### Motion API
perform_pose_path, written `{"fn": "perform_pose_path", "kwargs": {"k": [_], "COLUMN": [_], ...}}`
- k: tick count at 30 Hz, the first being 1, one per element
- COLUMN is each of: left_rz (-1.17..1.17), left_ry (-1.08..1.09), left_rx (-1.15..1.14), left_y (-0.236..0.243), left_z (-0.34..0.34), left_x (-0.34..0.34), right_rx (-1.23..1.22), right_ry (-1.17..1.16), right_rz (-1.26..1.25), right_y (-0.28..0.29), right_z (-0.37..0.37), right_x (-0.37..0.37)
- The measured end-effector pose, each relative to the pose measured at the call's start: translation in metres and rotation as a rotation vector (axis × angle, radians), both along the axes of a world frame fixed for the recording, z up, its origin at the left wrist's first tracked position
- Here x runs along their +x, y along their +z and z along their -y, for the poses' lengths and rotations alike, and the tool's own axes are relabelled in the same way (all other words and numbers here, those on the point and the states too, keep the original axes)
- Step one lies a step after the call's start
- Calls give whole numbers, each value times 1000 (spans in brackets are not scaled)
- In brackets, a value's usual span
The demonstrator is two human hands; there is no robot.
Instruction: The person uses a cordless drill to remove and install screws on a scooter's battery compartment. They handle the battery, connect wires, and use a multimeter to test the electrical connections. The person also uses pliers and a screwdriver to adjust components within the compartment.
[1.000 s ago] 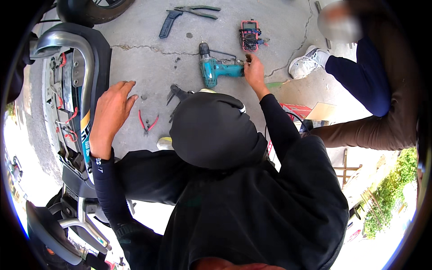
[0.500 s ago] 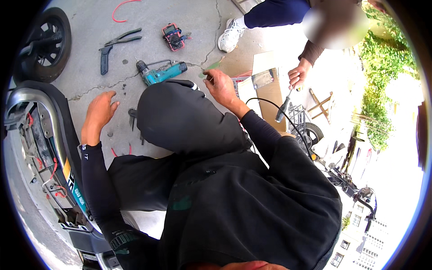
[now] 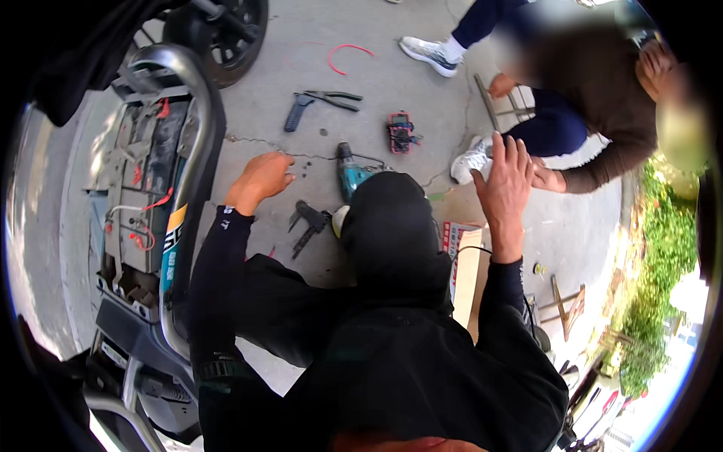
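Note:
My right hand [image 3: 503, 188] is raised past my knee with its fingers stretched out and thumb apart. It overlaps a co-worker's hand [image 3: 548, 178]; whether they touch, or what lies behind my fingers, I cannot tell. Over the concrete, my left hand [image 3: 260, 182] hangs with loosely bent fingers and thumb apart, nothing visible in it. Nearby lie a teal cordless drill [image 3: 352, 177], partly behind my knee, and a dark plier-like tool [image 3: 309, 227]. Farther off are long-handled pliers [image 3: 339, 98], a dark blue-grey handled tool [image 3: 297, 113] and a red-framed multimeter [image 3: 401, 134].
At my left stands a scooter-like vehicle frame [image 3: 207, 98] with exposed batteries and red wires. A black wheel [image 3: 218, 41] is beyond it. A red wire [image 3: 331, 56] lies on the ground. A cardboard box [image 3: 468, 279] sits right of my knee; a wooden folding stool [image 3: 568, 309] is farther right.
My view has swung right. My right hand has risen from beside my knee toward the co-worker, fingers now spread. The co-worker's hand, earlier holding a screwdriver, is now behind mine.

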State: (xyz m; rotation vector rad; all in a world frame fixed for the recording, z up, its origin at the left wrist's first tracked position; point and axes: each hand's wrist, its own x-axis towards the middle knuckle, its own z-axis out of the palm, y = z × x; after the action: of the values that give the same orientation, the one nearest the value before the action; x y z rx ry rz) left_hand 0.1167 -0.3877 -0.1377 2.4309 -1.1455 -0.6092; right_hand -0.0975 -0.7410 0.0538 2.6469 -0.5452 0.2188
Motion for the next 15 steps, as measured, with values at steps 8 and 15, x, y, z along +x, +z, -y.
{"fn": "perform_pose_path", "kwargs": {"k": [8,15], "left_rz": [199,602], "left_ry": [216,871], "left_rx": [-109,-628], "left_y": [40,108], "left_z": [-20,-59], "left_x": [-6,30], "right_rx": [148,1270], "right_ry": [270,850], "right_rz": [21,283], "right_y": [-32,53], "right_z": [43,-165], "right_x": [25,193]}}
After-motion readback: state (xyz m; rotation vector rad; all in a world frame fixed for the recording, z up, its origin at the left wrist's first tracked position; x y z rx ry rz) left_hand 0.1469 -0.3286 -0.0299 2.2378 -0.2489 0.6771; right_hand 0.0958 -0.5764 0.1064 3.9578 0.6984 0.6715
